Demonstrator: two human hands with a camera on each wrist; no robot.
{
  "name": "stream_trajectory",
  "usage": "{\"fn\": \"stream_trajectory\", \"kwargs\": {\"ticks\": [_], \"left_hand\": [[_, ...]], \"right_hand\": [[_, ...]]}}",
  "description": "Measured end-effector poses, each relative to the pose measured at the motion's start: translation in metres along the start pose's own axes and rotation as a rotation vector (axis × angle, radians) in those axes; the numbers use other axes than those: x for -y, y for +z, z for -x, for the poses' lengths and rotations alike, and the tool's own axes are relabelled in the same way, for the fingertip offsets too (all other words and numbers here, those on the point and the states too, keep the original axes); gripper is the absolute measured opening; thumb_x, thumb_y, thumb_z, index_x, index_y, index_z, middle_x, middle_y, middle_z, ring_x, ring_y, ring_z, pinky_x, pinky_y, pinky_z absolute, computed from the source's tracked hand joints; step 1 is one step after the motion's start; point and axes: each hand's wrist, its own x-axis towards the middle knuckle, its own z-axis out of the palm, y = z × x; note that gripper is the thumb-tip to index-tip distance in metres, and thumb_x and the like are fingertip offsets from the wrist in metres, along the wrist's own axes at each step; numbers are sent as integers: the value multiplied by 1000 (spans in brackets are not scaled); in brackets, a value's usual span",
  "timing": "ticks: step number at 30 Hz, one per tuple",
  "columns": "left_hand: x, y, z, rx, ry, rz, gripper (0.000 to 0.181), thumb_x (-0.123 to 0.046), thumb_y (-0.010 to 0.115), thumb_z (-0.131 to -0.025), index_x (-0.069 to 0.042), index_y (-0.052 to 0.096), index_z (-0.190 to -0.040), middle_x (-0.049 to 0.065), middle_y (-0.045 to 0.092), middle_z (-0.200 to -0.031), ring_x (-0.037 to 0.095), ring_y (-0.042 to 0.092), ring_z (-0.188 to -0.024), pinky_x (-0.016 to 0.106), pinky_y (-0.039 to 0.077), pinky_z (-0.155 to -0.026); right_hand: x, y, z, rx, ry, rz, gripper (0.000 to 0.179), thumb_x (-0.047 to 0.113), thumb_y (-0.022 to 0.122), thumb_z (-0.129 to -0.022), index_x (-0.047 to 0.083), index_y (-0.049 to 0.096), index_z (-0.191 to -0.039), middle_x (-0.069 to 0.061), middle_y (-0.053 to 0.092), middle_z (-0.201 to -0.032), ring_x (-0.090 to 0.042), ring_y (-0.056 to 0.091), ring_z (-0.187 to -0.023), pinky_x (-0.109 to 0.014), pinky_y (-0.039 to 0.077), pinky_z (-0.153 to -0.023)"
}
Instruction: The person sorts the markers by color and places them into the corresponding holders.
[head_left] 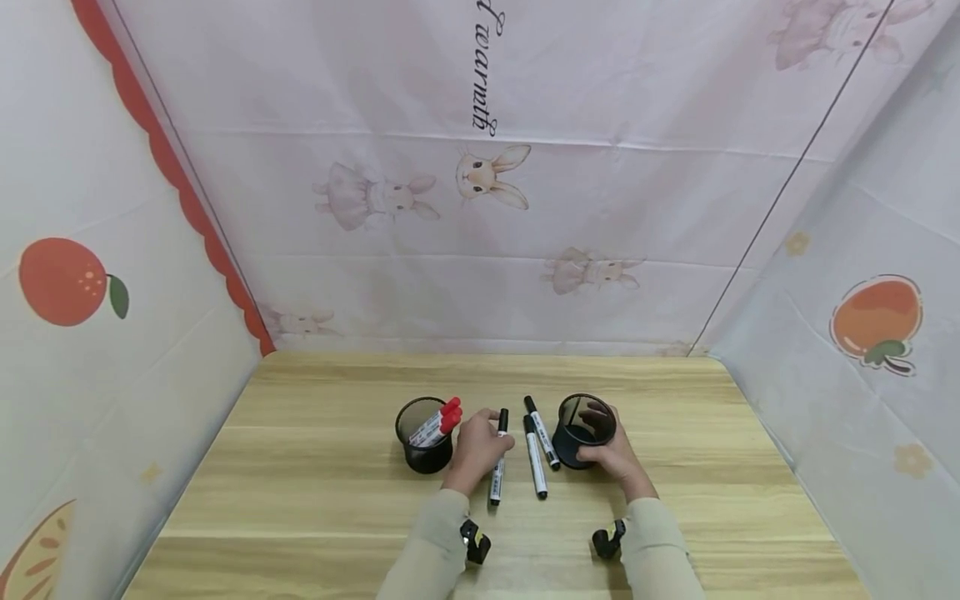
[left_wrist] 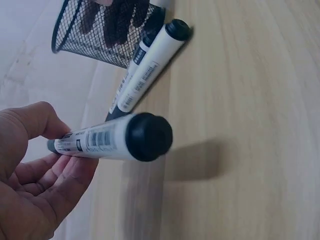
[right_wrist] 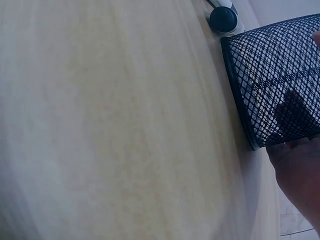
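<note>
Between thumb and fingers my left hand (head_left: pixel 480 446) pinches a black-capped marker (left_wrist: pixel 107 139), which casts a shadow on the wood in the left wrist view. My right hand (head_left: pixel 615 450) grips a black mesh pen cup (right_wrist: pixel 280 80) around its side, with the fingers partly seen through the mesh. The cup stands upright in the head view. Two more black-capped markers, one nearer me (head_left: pixel 536 458) and one beside the cup (head_left: pixel 543 433), lie close together on the table between the hands.
A second mesh pen cup (head_left: pixel 429 458) stands left of the left hand, with red-capped markers (head_left: pixel 448 418) leaning in it. The wooden table (head_left: pixel 315 500) is bounded by printed cloth (head_left: pixel 420 300) at the back and sides. Each wrist wears a small black camera.
</note>
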Motion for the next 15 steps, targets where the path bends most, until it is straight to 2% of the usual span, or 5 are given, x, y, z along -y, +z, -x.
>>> {"fn": "stream_trajectory", "kwargs": {"ticks": [6, 12, 15], "left_hand": [[-6, 1, 1, -48, 39, 41, 43, -11, 71, -73, -5, 58, -113, 0, 55, -72, 13, 52, -58, 26, 45, -51], [-11, 4, 2, -111, 115, 89, 42, -8, 70, -69, -7, 59, -110, -2, 56, -73, 11, 53, -61, 26, 46, -54], [-12, 6, 2, -123, 149, 122, 41, -6, 70, -68, -8, 59, -107, -2, 57, -75, 9, 55, -63, 25, 48, -57]], "right_hand": [[0, -1, 1, -1, 4, 20, 86, -17, 69, -53, -15, 31, -130, -39, 42, -124, -49, 36, -120, -47, 26, -103], [0, 0, 1, 9, -15, 7, 85, -19, 68, -54, -16, 29, -130, -40, 41, -124, -51, 35, -120, -47, 28, -102], [0, -1, 1, 10, -14, 1, 85, -19, 68, -54, -16, 29, -130, -41, 41, -124, -51, 35, -120, -44, 28, -102]]}}
